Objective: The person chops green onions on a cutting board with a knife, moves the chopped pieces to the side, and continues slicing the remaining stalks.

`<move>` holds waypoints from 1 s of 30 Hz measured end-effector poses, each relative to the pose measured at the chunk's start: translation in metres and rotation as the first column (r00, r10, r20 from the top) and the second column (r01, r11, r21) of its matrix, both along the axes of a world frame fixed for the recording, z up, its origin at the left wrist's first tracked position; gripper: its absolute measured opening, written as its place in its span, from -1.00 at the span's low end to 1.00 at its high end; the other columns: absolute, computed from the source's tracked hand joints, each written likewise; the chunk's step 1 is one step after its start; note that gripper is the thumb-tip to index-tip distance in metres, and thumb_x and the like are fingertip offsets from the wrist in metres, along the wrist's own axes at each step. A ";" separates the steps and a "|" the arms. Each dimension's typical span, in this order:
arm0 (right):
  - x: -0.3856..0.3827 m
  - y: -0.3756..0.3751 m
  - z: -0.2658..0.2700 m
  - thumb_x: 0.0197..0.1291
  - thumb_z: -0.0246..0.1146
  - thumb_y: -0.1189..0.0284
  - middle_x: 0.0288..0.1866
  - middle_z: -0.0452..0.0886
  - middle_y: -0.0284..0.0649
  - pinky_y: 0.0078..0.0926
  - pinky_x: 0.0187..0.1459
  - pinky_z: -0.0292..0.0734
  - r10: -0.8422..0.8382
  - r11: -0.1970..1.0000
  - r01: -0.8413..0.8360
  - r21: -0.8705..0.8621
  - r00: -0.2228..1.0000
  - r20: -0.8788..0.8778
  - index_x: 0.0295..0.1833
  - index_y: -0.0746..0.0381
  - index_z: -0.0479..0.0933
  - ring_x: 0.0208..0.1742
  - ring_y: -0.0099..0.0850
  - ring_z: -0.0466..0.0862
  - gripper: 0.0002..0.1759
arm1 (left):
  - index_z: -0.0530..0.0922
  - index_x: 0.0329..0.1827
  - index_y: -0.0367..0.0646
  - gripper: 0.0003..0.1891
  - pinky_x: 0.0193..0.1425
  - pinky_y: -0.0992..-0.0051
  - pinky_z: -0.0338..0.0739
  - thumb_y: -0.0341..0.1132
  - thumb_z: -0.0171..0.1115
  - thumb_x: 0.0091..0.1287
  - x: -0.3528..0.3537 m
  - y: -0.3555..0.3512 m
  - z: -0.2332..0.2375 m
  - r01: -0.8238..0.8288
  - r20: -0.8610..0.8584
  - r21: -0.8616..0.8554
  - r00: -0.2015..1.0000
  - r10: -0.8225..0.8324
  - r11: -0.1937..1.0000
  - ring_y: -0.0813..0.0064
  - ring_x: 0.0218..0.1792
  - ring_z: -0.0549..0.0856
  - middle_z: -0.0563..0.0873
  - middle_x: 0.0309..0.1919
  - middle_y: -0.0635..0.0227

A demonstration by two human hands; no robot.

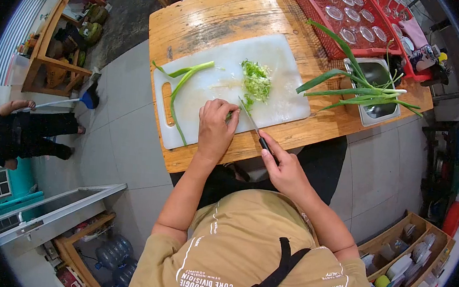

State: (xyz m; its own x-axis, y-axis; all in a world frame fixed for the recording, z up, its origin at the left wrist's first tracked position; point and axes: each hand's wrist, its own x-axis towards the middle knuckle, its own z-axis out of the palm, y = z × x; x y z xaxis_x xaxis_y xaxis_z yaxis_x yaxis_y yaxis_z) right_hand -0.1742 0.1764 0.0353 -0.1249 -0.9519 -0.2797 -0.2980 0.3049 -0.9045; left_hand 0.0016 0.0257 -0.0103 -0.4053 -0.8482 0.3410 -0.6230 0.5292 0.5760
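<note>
My right hand (282,164) is closed around the black handle of a knife (250,117), its blade pointing up and left over the cutting board. Close beside the blade, my left hand (217,123) has its fingers curled on a short piece of green onion (229,115). Both hands are at the near side of the white cutting board (287,56). A heap of chopped green onion (256,82) lies just beyond the knife tip. To the left, an uncut green onion stalk (186,78) stretches across the board near its handle slot.
More green onions (363,89) lie across a metal container (374,116) at the wooden table's (207,17) right. Behind it stands a red crate (335,38) with several upturned glasses. On the far left, another person (31,130) holds a broom (89,97).
</note>
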 end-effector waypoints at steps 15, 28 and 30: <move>0.003 0.007 0.010 0.72 0.20 0.30 -0.58 0.49 0.02 -0.24 -0.36 0.51 0.049 0.995 -0.051 0.085 0.999 0.023 0.72 0.13 0.45 -0.58 -0.25 0.53 -0.44 | 0.79 -0.12 -0.19 -0.90 0.26 0.15 0.53 -0.39 0.50 0.39 -0.004 0.003 0.002 -0.044 -0.015 0.069 0.999 0.045 0.997 0.13 -0.02 0.71 0.75 -0.14 0.23; 0.012 0.002 0.003 0.70 0.20 0.29 -0.49 0.60 0.19 -0.16 -0.32 0.58 -0.005 1.000 0.006 0.025 1.000 -0.017 0.67 0.12 0.50 -0.54 -0.02 0.64 -0.47 | 0.79 -0.15 -0.14 -0.92 0.18 0.18 0.50 -0.38 0.52 0.37 -0.005 0.002 -0.005 -0.046 -0.043 0.024 0.998 0.047 0.999 0.18 -0.01 0.69 0.75 -0.14 0.31; 0.011 -0.003 0.005 0.70 0.20 0.29 -0.48 0.61 0.21 -0.13 -0.31 0.59 -0.009 0.999 0.009 0.038 1.000 -0.009 0.67 0.11 0.50 -0.50 0.06 0.67 -0.47 | 0.79 -0.14 -0.15 -0.92 0.21 0.17 0.51 -0.38 0.52 0.38 -0.004 0.003 -0.005 -0.047 -0.046 0.030 0.998 0.048 0.998 0.17 0.00 0.69 0.76 -0.13 0.30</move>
